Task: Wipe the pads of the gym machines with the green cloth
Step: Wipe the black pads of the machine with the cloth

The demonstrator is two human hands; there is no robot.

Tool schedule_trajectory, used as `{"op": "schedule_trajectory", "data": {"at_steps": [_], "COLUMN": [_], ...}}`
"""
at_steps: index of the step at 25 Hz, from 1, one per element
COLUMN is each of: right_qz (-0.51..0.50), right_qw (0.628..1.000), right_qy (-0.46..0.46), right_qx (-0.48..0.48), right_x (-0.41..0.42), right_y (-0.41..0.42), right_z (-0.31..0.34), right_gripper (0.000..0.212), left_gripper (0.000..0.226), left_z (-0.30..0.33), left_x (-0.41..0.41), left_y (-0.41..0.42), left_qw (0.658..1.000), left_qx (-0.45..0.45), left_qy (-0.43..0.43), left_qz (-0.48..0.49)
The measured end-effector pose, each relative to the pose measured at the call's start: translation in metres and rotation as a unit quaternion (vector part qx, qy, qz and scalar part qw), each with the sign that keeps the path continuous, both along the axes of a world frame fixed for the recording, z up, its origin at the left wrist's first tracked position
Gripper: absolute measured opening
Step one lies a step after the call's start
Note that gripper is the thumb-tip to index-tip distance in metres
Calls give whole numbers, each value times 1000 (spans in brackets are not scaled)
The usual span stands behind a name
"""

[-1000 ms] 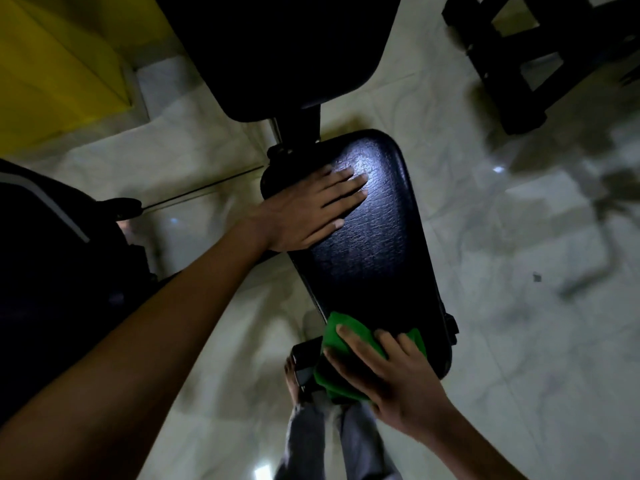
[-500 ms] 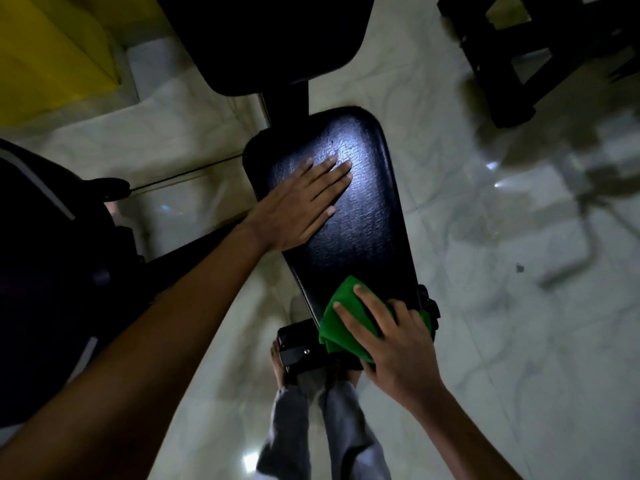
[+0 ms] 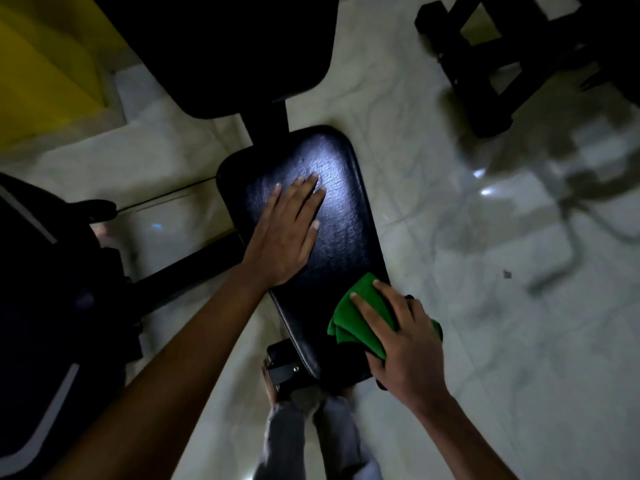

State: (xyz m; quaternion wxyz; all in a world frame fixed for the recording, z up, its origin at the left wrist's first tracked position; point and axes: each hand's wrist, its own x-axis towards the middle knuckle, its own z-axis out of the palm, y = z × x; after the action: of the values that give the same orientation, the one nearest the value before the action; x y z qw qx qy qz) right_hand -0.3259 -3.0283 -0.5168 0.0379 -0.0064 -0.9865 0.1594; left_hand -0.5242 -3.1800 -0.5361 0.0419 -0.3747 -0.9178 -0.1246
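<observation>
green cloth [image 3: 360,320] under a hand on the long black seat pad [image 3: 332,244]

the right hand [image 3: 405,344] lies flat on the cloth with fingers spread, pressing it down on the near right edge of the seat pad. the left hand [image 3: 287,230] lies flat and open on the middle of the seat pad, holding nothing. past the far end of the seat pad is a bigger black pad [image 3: 221,46]. the pale shiny floor [image 3: 450,289] is all around the seat pad. grey trouser legs [image 3: 311,441] show just below its near end.
</observation>
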Motion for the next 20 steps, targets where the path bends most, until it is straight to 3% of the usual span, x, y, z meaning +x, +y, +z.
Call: {"op": "schedule_trajectory", "data": {"at_steps": [3, 6, 11, 14, 20], "right_qz": [-92, -186, -188, -229, -239], "right_qw": [994, 962, 935, 903, 886], "right_qy": [22, 10, 32, 31, 2], "right_qx": [-49, -200, -299, -362, -397], "right_x": [-67, -115, -101, -149, -227], "right_y": [8, 17, 22, 34, 42], "right_z": [8, 12, 7, 7, 12], "right_gripper": [71, 66, 64, 57, 41], "left_gripper": [54, 57, 58, 60, 59], "left_z": [2, 5, 6, 6, 11], "left_x": [-2, -19, -36, -35, -34], "left_y": [12, 23, 41, 40, 39], "left_qw": [999, 998, 995, 994, 993], "left_qx": [-17, -24, -37, -60, -62], "left_qy": [6, 8, 5, 6, -15], "left_qz": [33, 51, 93, 93, 100]}}
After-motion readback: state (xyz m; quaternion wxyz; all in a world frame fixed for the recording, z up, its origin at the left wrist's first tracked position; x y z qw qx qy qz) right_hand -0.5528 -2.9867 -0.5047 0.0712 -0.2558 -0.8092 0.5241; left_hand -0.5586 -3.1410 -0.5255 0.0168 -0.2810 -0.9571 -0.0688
